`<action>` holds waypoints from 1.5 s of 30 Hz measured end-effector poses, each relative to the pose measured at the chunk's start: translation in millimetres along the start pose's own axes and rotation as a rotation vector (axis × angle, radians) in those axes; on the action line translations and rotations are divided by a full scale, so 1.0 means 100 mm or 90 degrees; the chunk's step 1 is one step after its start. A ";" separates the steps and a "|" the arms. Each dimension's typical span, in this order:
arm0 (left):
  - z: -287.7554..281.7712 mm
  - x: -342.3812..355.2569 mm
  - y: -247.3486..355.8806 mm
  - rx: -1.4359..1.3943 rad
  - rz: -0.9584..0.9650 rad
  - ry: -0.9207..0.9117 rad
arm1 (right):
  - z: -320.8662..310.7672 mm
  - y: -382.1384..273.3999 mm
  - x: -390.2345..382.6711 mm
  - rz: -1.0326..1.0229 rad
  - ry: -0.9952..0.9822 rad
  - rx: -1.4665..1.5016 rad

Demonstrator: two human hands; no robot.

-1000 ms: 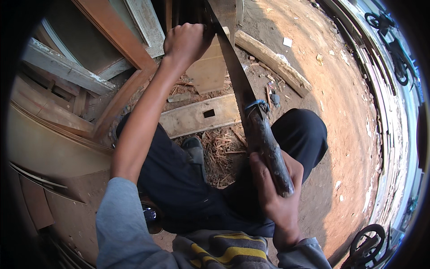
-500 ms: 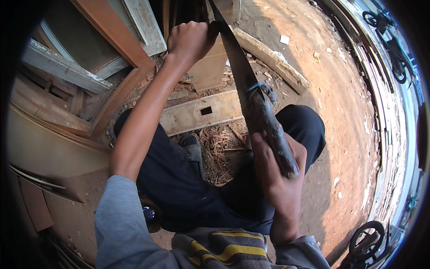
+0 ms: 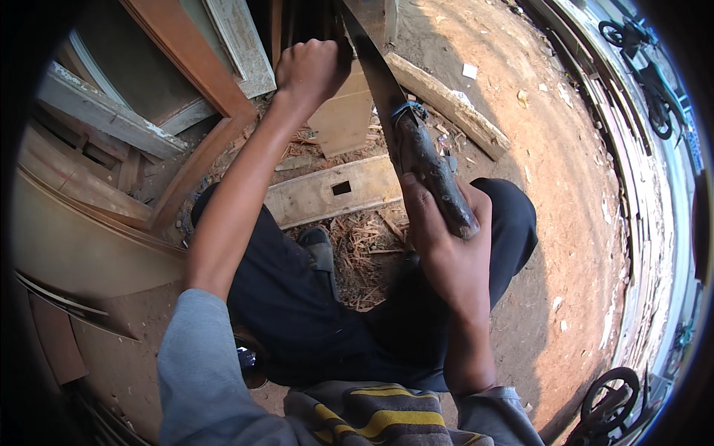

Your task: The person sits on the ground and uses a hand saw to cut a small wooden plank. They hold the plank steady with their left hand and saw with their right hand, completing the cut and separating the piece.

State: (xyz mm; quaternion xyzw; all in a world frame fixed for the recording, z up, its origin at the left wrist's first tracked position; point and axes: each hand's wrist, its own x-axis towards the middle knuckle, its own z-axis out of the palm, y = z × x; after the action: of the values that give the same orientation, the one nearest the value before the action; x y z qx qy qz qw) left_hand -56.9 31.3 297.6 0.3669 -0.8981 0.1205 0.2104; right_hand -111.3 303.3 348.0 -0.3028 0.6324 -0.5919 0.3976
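Note:
A handsaw (image 3: 378,74) points away from me, its dark blade running up to the top edge and its worn handle bound with blue cord at the blade end. My right hand (image 3: 454,249) is wrapped round that handle. To the left of the blade, my left hand (image 3: 311,73) is closed in a fist at arm's length; whatever it grips is hidden from view. Below the fist stands a tan wooden panel (image 3: 346,119). Nearer my feet lies a pale board with a rectangular hole (image 3: 301,195).
Wood shavings (image 3: 361,253) cover the ground between my legs. Old door or window frames (image 3: 212,70) lean at the left, beside sheet panels (image 3: 89,238). A rough timber (image 3: 454,108) lies at far right. Stacked planks (image 3: 602,97) and a motorbike (image 3: 654,93) stand beyond.
The saw and my right hand have moved forward, away from my body, and slightly left. My left fist has shifted only slightly.

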 end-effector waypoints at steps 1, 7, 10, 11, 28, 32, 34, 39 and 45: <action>-0.03 -0.01 -0.02 -0.004 -0.030 -0.005 | 0.00 0.07 0.03 -0.025 0.004 0.018; 0.00 -0.02 -0.03 -0.008 -0.016 -0.007 | 0.01 0.11 0.01 -0.065 -0.001 -0.024; 0.03 0.01 -0.04 0.004 -0.011 0.006 | -0.03 0.09 -0.08 -0.021 0.022 -0.004; 0.02 0.04 -0.04 -0.017 -0.030 0.006 | -0.06 0.06 -0.20 -0.014 0.017 -0.008; 0.04 0.10 -0.20 0.018 -0.041 -0.026 | -0.13 0.02 -0.65 -0.018 -0.023 -0.092; 0.00 0.20 -0.28 -0.035 -0.077 -0.031 | -0.19 -0.06 -0.32 0.027 0.006 0.001; 0.04 0.26 -0.40 -0.052 -0.087 -0.020 | -0.25 -0.08 -0.22 0.032 0.015 -0.001; 0.16 0.46 -0.59 -0.073 -0.102 -0.020 | -0.31 0.05 -0.33 -0.085 0.113 0.031; 0.26 0.46 -0.63 -0.047 -0.048 -0.039 | -0.33 0.08 0.10 -0.102 0.132 0.051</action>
State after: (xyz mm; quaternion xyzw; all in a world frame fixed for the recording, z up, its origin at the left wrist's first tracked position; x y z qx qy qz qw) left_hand -49.0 -50.9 300.0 0.3958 -0.8935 0.0679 0.2008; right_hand -144.4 312.5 338.5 -0.2734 0.6200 -0.6744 0.2935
